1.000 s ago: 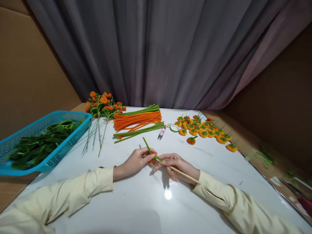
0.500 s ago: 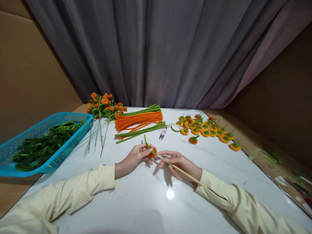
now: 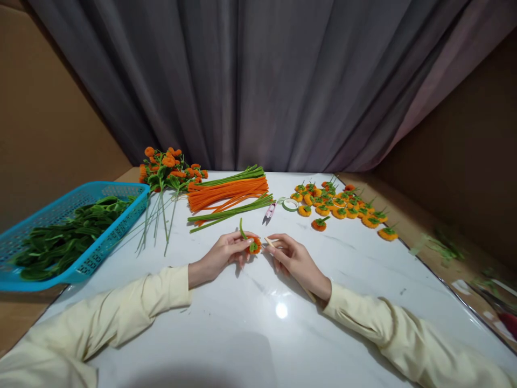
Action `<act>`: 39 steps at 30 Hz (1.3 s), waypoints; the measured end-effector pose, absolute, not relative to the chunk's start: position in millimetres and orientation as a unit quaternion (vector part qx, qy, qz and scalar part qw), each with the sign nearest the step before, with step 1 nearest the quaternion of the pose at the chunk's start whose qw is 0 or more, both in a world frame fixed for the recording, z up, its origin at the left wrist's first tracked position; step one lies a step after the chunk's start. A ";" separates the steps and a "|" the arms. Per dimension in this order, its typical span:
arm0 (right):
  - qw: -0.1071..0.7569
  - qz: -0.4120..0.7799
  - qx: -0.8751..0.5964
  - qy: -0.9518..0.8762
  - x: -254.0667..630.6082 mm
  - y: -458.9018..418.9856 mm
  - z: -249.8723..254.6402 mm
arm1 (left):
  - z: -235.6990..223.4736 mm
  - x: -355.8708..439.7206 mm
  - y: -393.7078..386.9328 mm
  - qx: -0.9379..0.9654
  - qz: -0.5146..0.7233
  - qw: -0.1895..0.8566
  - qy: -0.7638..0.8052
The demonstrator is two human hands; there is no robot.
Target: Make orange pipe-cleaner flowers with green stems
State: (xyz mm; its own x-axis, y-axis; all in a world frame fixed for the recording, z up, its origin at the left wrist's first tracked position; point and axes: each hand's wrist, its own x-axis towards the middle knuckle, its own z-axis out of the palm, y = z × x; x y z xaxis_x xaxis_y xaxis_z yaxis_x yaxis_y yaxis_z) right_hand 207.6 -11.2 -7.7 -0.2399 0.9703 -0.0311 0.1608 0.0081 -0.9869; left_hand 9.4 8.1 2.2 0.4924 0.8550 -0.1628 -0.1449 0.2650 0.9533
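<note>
The marbled worktop (image 3: 238,318) is backed by curtain (image 3: 262,81). The left hand (image 3: 221,256) is closed on a flower (image 3: 255,246), the right hand (image 3: 299,263) on a stick (image 3: 269,242).

Craft workspace: orange stems (image 3: 228,193), finished-looking flowers (image 3: 339,207)

no readable text, labels, brands, numbers or signs anywhere in view
</note>
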 end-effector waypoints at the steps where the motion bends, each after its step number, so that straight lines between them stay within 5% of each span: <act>1: 0.386 0.469 -0.494 -0.623 208.5 -11.3 -8.7 | 2.6 9.6 7.9 0.491 0.350 0.712 0.360; 6: 0.411 0.160 -0.448 -0.778 212.0 -14.8 -2.1 | 2.1 13.4 5.9 0.505 0.329 0.715 0.355; 10: 0.367 0.074 -0.359 -0.855 205.0 -24.1 4.9 | 1.2 17.1 1.1 0.543 0.316 0.693 0.353; 16: 0.312 0.097 -0.389 -0.861 196.5 -26.5 3.5 | 0.0 18.7 -9.0 0.595 0.266 0.669 0.356; 26: 0.372 0.188 -0.369 -0.831 200.8 -21.9 0.8 | 0.2 20.3 -8.7 0.560 0.269 0.703 0.347; 39: 0.414 0.049 -0.301 -0.858 205.0 -27.7 -6.9 | 2.1 20.2 -7.8 0.468 0.313 0.755 0.334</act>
